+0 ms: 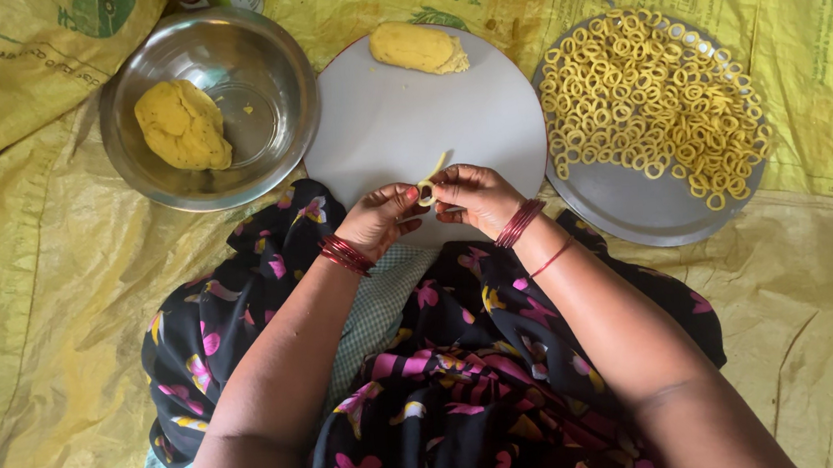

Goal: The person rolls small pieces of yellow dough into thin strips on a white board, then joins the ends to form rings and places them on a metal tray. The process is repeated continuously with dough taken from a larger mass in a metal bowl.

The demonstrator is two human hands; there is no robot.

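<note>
Floral skirt (471, 400) fills the near frame; just past it your hands meet over the near edge of the white board (396, 115). Left hand (380, 217) and right hand (474, 197) are both closed to a fingertip pinch on one thin dough strip (429, 183). It's curled between the fingertips, one loose end poking up toward the board.

Step in hand, as I read it: closing the strip into a ring. Ends don't look joined yet; hard to tell, fingers cover the overlap.

Next move likely calls for light pressure at the overlap, enough to seal without flattening the loop, then a carry right to the tray (635, 210), where the rings (650, 93) are piled on the far half and the near part is bare.

Stock: dough log (417, 47) at the board's far edge, dough ball (182, 124) in the steel bowl (270, 46) far left. All on a yellow sheet (825, 309).
</note>
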